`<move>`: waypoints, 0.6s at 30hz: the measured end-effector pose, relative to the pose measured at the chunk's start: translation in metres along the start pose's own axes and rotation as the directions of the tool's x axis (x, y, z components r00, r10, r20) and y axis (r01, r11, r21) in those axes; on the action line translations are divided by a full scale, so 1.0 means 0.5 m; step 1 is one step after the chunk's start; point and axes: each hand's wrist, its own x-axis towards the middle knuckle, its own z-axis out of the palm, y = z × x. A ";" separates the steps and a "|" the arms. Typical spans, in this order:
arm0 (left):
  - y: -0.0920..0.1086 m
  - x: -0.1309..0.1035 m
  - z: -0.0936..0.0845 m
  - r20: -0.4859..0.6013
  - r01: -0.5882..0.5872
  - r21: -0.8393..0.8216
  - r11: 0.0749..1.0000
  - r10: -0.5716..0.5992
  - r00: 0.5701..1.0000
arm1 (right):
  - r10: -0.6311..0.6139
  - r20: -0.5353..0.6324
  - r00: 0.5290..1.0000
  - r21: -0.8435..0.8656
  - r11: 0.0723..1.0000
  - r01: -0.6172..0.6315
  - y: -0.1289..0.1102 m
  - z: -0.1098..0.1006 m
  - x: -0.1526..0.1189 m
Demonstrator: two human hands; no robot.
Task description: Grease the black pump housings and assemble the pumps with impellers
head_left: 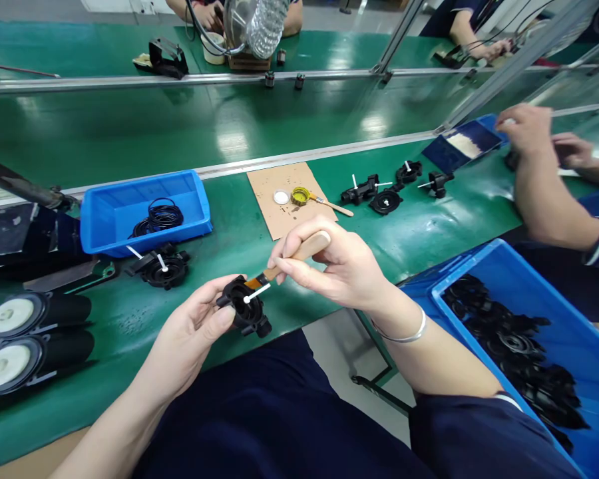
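Observation:
My left hand (204, 326) is closed on a round black plastic housing (254, 320), with a white pin (257, 293) sticking out of its middle. In my right hand (329, 266) is a small paintbrush (302, 253) with a wooden handle. Its bristles touch or nearly touch the inside rim of the housing. Beyond my hands a cardboard sheet (264, 189) carries a shallow cap of yellowish liquid (300, 195), a white lid (281, 197) and a second brush (337, 205). Another black housing (162, 266) with white pins lies left of my hands.
At left stand a blue bin (144, 186) with black rubber rings (164, 214) and black cylinders with white discs (12, 314). Several black housings (385, 201) lie at right. A large blue bin (464, 293) holds more black parts. A co-worker's arms (544, 173) reach in at right.

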 end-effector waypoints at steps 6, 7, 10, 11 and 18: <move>-0.003 -0.008 0.009 -0.078 -0.095 -0.004 0.996 0.094 0.993 | 0.094 0.097 0.991 0.174 0.979 -0.110 -0.011 -0.008 -0.011; -0.002 -0.010 0.011 -0.090 -0.105 0.009 0.994 0.105 0.990 | 0.103 0.106 0.989 0.204 0.971 -0.123 -0.010 -0.008 -0.013; -0.002 -0.015 0.018 -0.110 -0.143 0.053 0.988 0.148 0.983 | 0.114 0.070 0.991 0.246 0.961 -0.128 -0.004 -0.003 -0.019; -0.002 -0.016 0.019 -0.108 -0.155 0.064 0.986 0.161 0.981 | 0.108 0.035 0.994 0.239 0.964 -0.113 -0.001 -0.001 -0.021; -0.005 -0.008 0.022 -0.078 -0.385 0.148 0.911 0.399 0.914 | -0.015 -0.122 0.992 0.101 0.995 0.027 0.008 0.007 -0.034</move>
